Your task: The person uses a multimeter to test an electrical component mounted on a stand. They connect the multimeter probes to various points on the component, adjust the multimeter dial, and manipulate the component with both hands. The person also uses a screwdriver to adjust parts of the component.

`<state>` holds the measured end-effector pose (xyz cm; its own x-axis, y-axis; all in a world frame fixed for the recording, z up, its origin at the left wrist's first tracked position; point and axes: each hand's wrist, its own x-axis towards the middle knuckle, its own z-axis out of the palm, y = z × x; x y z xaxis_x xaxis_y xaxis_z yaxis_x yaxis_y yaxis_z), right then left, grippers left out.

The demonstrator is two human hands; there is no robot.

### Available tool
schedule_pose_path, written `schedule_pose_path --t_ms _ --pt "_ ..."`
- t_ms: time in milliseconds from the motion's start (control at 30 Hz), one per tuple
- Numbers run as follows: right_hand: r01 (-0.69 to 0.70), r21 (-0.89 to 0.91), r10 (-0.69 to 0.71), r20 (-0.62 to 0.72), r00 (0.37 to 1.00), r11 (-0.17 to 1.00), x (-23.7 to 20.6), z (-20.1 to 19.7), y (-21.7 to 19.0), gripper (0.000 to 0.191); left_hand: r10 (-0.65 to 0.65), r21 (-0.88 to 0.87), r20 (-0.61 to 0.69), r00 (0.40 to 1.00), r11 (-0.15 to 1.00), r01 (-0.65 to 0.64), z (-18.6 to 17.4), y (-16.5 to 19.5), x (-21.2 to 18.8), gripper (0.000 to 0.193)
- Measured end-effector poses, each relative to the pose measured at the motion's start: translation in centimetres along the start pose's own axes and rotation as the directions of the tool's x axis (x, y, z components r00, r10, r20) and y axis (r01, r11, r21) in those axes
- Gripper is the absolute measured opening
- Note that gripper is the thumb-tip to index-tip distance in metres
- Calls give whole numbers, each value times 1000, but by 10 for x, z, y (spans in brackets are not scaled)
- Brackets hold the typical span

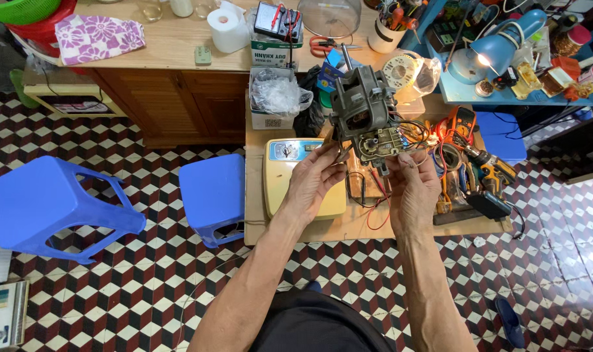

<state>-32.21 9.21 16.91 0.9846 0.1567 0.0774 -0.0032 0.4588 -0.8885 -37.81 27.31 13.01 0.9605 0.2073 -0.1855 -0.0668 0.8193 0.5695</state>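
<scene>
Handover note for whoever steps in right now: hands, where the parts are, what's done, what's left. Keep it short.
Left hand: fingers pinching the lower left edge of the grey motor, held up over the low wooden table.
Right hand: fingertips on the motor's wiring plate, lower right.
Cream appliance housing lies flat on the table under the left hand; cordless drill to the right.
Done: motor is out of the housing.
Left: motor wires hang loose; their connections cannot be read.

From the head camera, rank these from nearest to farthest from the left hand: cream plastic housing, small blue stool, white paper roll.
1. Cream plastic housing, directly under and beside the left hand.
2. Small blue stool, on the floor further left.
3. White paper roll, up on the wooden counter.
</scene>
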Motion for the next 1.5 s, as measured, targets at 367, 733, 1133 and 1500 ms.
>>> schedule_pose_path --t_ms 367,733,1133,1500 --pt "24 -10 -24 12 1000 1000 2 -2 0 4 12 57 38 999 998 -14 -1 0 -4 39" --pt "29 -73 -27 33 999 997 -11 12 -4 19 -64 64 18 998 996 63 -16 -23 -19 40" --pt "-63 -135 35 -203 978 989 -76 -54 13 23 -193 198 129 973 966 165 10 -16 -35 34" --pt "-323 -63 272 -405 873 944 -101 -148 32 27 -272 5 31 962 962 272 5 -34 -37 23"
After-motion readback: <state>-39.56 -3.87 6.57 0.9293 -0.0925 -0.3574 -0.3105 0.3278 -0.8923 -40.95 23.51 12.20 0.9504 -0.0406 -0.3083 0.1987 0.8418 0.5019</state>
